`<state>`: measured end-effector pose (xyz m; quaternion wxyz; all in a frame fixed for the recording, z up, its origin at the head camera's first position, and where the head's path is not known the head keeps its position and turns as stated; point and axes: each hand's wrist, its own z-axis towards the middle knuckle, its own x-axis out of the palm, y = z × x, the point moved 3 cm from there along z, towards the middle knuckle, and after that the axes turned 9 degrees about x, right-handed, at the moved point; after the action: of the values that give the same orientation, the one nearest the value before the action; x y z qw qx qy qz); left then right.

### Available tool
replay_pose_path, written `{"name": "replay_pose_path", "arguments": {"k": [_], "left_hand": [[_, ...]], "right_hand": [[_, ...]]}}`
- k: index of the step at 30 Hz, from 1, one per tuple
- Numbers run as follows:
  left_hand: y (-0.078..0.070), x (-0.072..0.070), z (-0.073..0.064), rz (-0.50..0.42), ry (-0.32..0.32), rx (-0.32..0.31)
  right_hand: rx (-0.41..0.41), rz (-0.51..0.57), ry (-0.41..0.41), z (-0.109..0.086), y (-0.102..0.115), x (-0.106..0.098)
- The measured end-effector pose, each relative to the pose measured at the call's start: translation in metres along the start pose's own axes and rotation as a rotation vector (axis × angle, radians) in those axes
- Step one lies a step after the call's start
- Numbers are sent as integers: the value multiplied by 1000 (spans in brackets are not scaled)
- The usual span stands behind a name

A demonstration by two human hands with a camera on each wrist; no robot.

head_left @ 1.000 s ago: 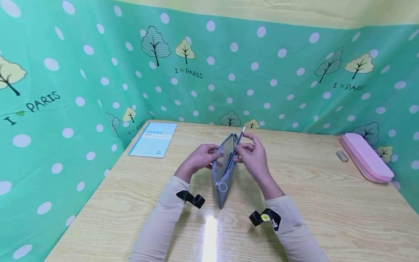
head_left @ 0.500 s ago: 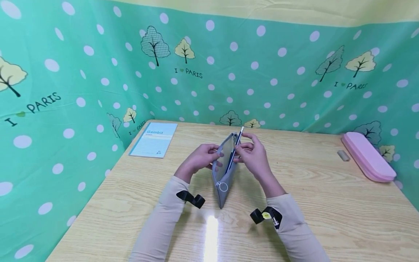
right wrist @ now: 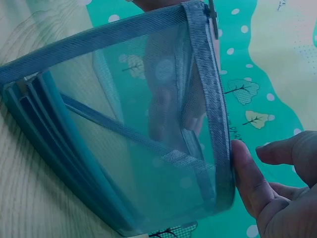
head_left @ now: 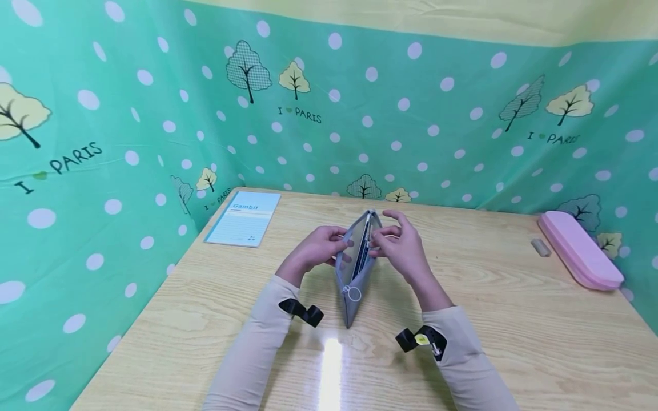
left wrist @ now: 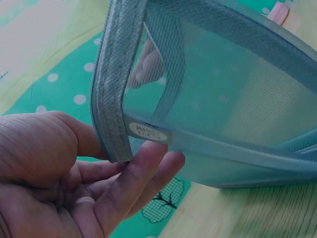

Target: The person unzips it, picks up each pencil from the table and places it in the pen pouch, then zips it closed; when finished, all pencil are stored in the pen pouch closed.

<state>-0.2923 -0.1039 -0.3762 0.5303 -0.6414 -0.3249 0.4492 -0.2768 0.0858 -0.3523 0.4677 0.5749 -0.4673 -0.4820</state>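
Note:
A grey mesh zipper pouch [head_left: 352,311] stands on its edge mid-table, its top spread apart. My left hand [head_left: 321,249] pinches its left rim; in the left wrist view the fingers lie by the small label [left wrist: 147,132]. Long slim items [right wrist: 81,153], pencils among them, lie low inside the pouch in the right wrist view. Beside the right rim is my right hand [head_left: 403,246], its index finger raised. The right wrist view has one fingertip [right wrist: 241,150] touching the rim from outside, with nothing gripped.
A pale blue Gambit notebook [head_left: 244,220] lies at the back left. On the right sit a small grey eraser [head_left: 541,247] and a pink pencil case [head_left: 581,251]. A green polka-dot curtain [head_left: 334,125] borders the table at the back and sides.
The dark blue pencil that my right hand held has slid down into the pouch, its white end now at rim level. My right fingers have let go of it. The left hand keeps its hold.

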Motion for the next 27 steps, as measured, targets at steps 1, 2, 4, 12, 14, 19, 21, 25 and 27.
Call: {"name": "replay_pose_path", "arguments": {"k": [1, 2, 4, 12, 14, 19, 21, 25, 27], "left_hand": [[0, 0, 0, -2, 1, 1], [-1, 0, 0, -5, 1, 1], [-1, 1, -1, -5, 1, 3], [-3, 1, -1, 5, 5, -1], [-2, 1, -1, 7, 7, 2], [0, 0, -1, 13, 3, 17], [0, -1, -1, 25, -2, 21], [0, -2, -2, 55, -1, 27], [0, -1, -2, 55, 2, 27]], "right_hand": [[-5, 4, 1, -1, 1, -1], [-12, 8, 3, -1, 2, -3], [-33, 13, 12, -2, 4, -7], [-206, -248, 121, -17, 20, -18], [-303, -358, 173, -23, 23, -16], [-537, -605, 353, -40, 25, 1], [-583, -689, 413, -44, 24, 9], [-624, -851, 467, -48, 21, 18], [-637, -910, 478, -48, 19, 19]]}}
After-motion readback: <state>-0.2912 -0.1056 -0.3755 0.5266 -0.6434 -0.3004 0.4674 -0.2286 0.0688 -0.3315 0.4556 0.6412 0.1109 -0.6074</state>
